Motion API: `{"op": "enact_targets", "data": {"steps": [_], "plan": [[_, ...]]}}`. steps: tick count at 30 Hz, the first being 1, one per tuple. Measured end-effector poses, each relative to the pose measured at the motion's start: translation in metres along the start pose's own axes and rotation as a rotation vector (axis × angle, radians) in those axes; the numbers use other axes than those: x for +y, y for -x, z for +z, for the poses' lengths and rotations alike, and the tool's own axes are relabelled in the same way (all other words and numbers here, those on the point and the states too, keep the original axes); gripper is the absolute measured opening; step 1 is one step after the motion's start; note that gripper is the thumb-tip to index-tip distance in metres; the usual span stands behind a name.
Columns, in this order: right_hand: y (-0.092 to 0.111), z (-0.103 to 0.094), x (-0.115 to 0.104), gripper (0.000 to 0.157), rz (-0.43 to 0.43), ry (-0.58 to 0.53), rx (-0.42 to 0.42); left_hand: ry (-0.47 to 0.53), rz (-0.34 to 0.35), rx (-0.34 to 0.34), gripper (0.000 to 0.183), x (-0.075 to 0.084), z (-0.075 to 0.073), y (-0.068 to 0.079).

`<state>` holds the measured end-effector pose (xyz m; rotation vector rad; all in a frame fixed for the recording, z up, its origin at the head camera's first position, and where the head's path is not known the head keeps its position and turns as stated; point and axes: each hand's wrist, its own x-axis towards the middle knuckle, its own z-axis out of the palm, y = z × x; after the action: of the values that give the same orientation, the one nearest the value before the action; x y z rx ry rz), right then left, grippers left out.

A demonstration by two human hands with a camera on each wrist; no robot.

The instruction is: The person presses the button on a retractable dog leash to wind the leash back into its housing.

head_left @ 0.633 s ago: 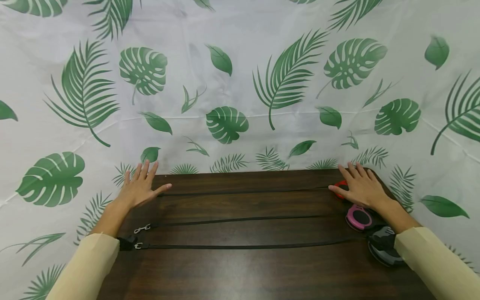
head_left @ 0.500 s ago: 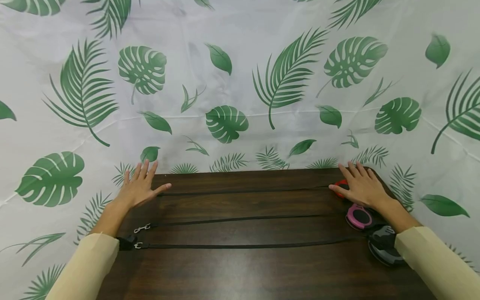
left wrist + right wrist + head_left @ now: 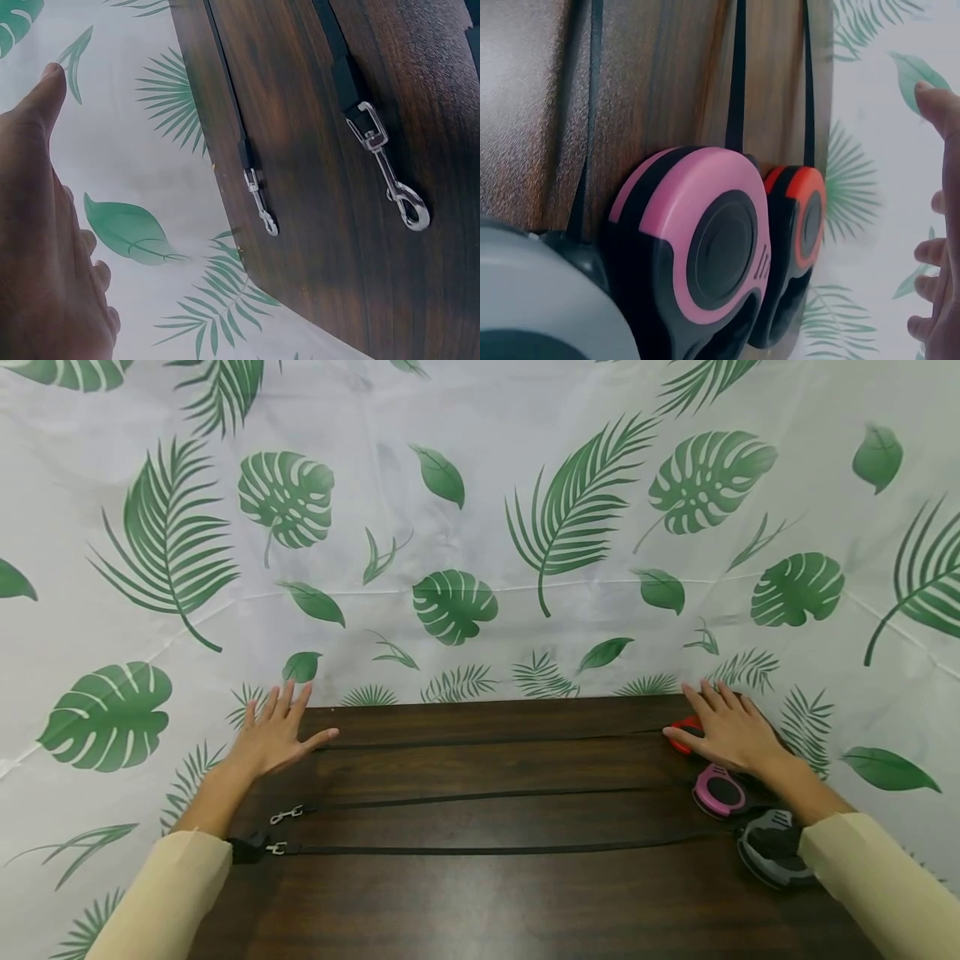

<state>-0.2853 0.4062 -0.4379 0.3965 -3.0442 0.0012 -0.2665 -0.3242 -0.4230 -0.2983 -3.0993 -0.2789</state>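
Observation:
Three retractable dog leashes lie on the dark wooden table, their cases at the right and black straps drawn out leftward. The red leash (image 3: pixel 679 740) is farthest back, the pink leash (image 3: pixel 722 791) is in the middle, and the grey leash (image 3: pixel 772 853) is nearest. My right hand (image 3: pixel 733 732), fingers spread, is above the cases and partly covers the red one in the head view. My left hand (image 3: pixel 272 737) is spread over the left ends of the straps, holding nothing. Metal snap hooks (image 3: pixel 394 184) end the straps; the farthest hook (image 3: pixel 261 204) is hidden in the head view.
A white cloth (image 3: pixel 457 535) printed with green leaves hangs behind and at both sides of the table (image 3: pixel 480 910). A black band with a dark block (image 3: pixel 247 848) sits at my left wrist, beside the nearest hook. Light sleeves cover both forearms.
Both hands have shifted slightly outward, the left to the left and the right to the right. The leashes lie as before, and the head view has moved a little.

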Motion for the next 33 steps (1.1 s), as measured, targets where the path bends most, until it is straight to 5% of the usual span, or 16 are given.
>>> {"op": "enact_targets", "data": {"steps": [10,33], "plan": [[0.012,0.001,0.011,0.101,-0.024,-0.009,0.051,0.004,0.032,0.013,0.106,-0.007,0.001,0.014],[0.064,-0.001,0.055,0.103,0.018,-0.019,-0.055,-0.037,0.123,0.077,0.102,-0.019,0.008,0.061]]}}
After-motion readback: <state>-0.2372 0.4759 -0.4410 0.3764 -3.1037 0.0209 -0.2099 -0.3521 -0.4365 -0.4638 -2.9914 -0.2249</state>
